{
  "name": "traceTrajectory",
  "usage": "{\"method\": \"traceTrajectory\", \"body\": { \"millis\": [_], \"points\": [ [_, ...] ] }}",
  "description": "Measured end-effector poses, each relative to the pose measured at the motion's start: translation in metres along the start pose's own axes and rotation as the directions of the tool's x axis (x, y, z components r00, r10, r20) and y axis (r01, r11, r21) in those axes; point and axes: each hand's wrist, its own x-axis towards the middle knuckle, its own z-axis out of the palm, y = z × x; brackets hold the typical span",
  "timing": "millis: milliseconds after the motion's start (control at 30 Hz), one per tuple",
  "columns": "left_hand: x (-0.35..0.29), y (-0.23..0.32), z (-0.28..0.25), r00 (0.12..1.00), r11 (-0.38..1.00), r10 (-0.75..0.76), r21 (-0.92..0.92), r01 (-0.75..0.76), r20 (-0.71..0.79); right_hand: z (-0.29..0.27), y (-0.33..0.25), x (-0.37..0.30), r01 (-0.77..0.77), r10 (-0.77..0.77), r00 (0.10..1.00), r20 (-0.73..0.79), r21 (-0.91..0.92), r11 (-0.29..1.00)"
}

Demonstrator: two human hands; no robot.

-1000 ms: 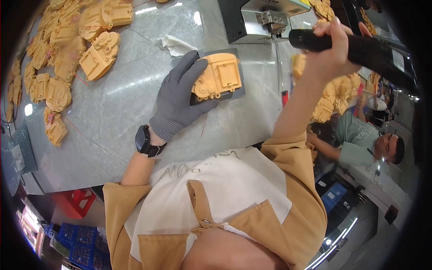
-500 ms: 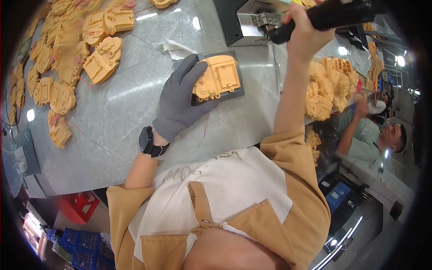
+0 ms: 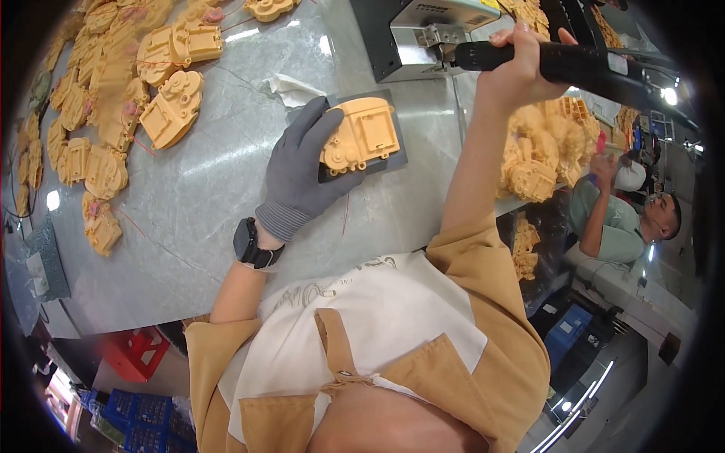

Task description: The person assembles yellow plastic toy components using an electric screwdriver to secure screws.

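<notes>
My left hand (image 3: 297, 166), in a grey glove, grips the left side of a yellow plastic housing (image 3: 364, 134). The housing lies face up on a dark flat pad (image 3: 402, 143) on the table. My bare right hand (image 3: 510, 78) is wrapped around a black electric screwdriver (image 3: 570, 62), held nearly level at the upper right. The tool's front end points left, close to the small metal fixture on a box-shaped screw feeder (image 3: 423, 19). Whether its tip touches the fixture, I cannot tell.
Many yellow housings (image 3: 91, 106) are heaped on the grey table (image 3: 204, 219) at the left, some with red wires. A second pile of yellow parts (image 3: 540, 143) lies beyond my right forearm. White crumpled paper (image 3: 294, 89) is behind the pad. Another person (image 3: 615, 219) sits at the right.
The screwdriver's rear end has swung down toward me, so it lies more level. My right hand has moved slightly nearer. My left hand still holds the housing in place.
</notes>
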Motion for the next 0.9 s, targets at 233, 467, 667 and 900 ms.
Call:
{"method": "traceTrajectory", "body": {
  "millis": [233,467,667,900],
  "points": [
    [-0.001,-0.004,0.003,1.000,1.000,0.024,0.002,-0.024,-0.013,-0.003,-0.012,-0.007,-0.098,0.098,0.995,-0.018,0.001,0.995],
    [0.002,0.004,0.002,1.000,1.000,-0.002,-0.025,0.003,0.014,-0.001,-0.050,-0.017,-0.056,0.054,0.998,0.031,0.092,0.994],
    [-0.001,-0.003,0.001,1.000,1.000,0.018,-0.011,-0.019,-0.013,0.008,-0.008,-0.010,0.015,-0.013,0.995,-0.095,0.023,1.000],
    [0.000,-0.008,0.004,0.999,0.999,0.038,-0.005,-0.038,-0.006,0.022,-0.006,-0.004,-0.193,0.239,0.964,-0.115,0.313,0.930]
  ]
}}
